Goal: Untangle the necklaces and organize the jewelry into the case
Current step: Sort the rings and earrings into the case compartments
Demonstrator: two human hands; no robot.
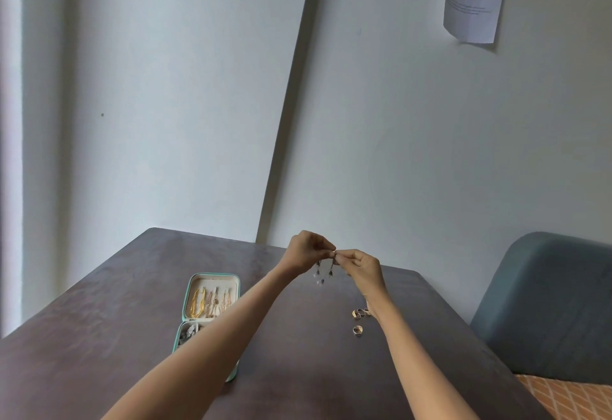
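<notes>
Forearms outstretched, both the left hand (306, 249) and right hand (361, 265) pinch a fine, limp chain (324, 272), best held near the tangle.

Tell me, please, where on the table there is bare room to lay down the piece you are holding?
Bare table lies left of the jewelry case, and between the case and the rings beneath both forearms. It is crowded by the rings near the right hand; the left hand pinches the dangling piece.
</notes>
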